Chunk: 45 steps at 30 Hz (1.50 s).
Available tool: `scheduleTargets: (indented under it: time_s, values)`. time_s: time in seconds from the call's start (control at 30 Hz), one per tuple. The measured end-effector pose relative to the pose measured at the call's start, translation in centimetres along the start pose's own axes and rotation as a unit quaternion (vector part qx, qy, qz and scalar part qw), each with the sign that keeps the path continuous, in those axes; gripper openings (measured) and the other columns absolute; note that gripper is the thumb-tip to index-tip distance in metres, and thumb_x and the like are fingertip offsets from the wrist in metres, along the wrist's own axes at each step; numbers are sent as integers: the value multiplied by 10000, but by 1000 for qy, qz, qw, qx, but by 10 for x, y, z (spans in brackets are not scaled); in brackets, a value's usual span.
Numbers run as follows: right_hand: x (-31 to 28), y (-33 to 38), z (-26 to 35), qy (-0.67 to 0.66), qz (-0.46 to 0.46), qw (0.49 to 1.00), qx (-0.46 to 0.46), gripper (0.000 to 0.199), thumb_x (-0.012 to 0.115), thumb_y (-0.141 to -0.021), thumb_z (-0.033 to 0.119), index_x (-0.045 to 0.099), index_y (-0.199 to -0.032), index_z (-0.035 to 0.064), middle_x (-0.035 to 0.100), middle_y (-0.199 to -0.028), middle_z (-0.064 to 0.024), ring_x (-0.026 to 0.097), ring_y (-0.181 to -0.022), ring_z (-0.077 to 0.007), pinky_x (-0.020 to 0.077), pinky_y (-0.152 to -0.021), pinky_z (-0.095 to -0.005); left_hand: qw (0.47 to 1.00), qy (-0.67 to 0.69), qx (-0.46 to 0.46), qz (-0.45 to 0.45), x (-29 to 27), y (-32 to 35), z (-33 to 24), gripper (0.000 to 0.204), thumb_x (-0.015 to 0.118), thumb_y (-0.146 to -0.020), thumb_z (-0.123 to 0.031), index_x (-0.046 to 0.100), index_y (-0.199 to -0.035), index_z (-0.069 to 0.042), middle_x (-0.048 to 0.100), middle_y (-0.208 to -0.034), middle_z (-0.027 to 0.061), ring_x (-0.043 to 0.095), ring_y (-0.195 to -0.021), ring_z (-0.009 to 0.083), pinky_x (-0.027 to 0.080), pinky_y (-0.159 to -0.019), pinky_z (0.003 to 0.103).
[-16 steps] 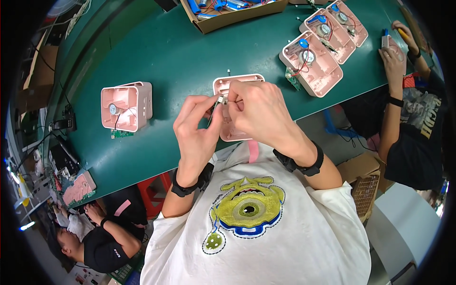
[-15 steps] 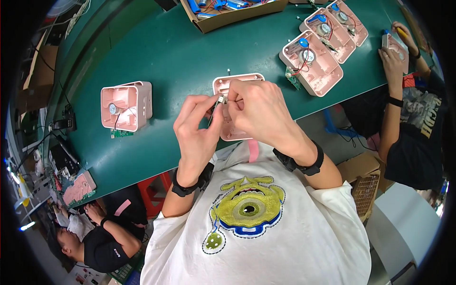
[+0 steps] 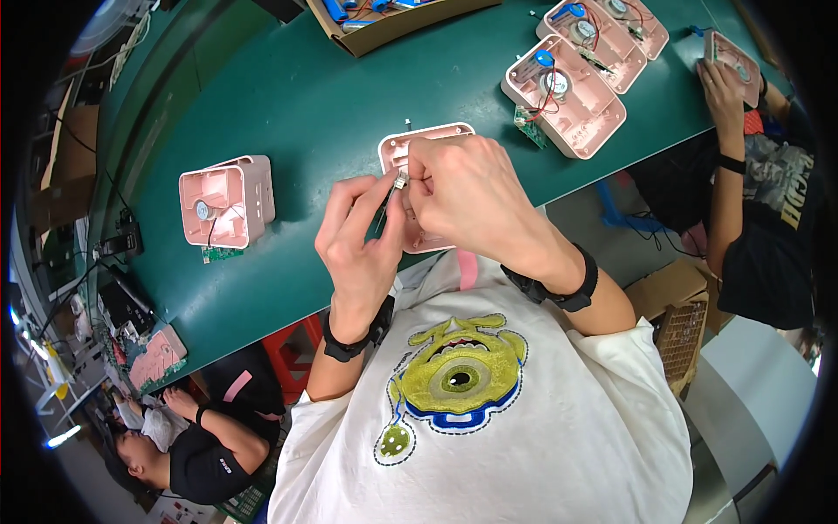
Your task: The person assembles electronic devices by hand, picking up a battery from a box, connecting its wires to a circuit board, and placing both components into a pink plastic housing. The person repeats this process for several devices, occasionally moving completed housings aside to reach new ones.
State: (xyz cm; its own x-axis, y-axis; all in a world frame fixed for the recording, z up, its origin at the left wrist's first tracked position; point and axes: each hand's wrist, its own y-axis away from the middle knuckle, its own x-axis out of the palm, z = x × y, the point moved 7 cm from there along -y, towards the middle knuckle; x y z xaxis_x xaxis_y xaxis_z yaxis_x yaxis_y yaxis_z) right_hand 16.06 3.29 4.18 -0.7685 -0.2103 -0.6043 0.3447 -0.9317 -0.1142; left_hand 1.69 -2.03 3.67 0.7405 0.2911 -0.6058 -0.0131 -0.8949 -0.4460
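Note:
My left hand (image 3: 360,240) and my right hand (image 3: 471,196) meet over an open pink plastic housing (image 3: 410,144) lying on the green table (image 3: 332,96). Between the fingertips of both hands sits a small silver metal part (image 3: 401,180). My left hand also pinches a thin dark piece running down from it. Most of the housing is hidden under my hands. Both wrists wear black bands.
Another pink housing with a speaker and small circuit board (image 3: 225,205) lies to the left. Two wired pink housings (image 3: 567,83) lie at the upper right beside a cardboard box (image 3: 393,22). A person's hand (image 3: 721,80) holds a pink housing at far right. Another person sits at lower left (image 3: 196,441).
My hands stay together over the housing; the fingers have shifted only slightly around the small metal part.

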Motion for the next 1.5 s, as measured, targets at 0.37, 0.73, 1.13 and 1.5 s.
scheduleTargets:
  time_s: [0.37,0.73,1.13,1.5]
  values:
    - [2,2,-1,-9,10,1000,-20,43,681,-766,9,661,-757,-28,654,-688,-208,659,-654,-416,530,-628,-477,999,-8,12,40,-3,-4,-1,316,787,-819,92,797,-1124,12,697,-973,126,697,-836,253,567,-745,346]
    - [3,4,0,-16,-4,999,-44,33,697,-798,-11,678,-781,-32,677,-702,-193,669,-625,-391,537,-617,-451,996,41,-11,76,-4,-4,11,283,787,-834,82,793,-1109,18,707,-968,122,696,-838,238,553,-743,324]
    - [-1,9,-4,-24,-86,994,-63,57,752,-865,31,721,-897,-5,734,-753,-145,735,-659,-313,573,-603,-378,997,53,-57,23,-3,-7,13,254,796,-856,56,796,-1106,11,706,-961,97,684,-803,201,548,-723,311]
    - [-52,-1,44,144,-46,986,-75,98,771,-900,103,747,-960,29,721,-842,-149,733,-729,-346,590,-649,-434,983,129,-83,103,-4,-26,42,191,785,-886,35,776,-1077,29,714,-980,105,686,-779,208,564,-716,301]
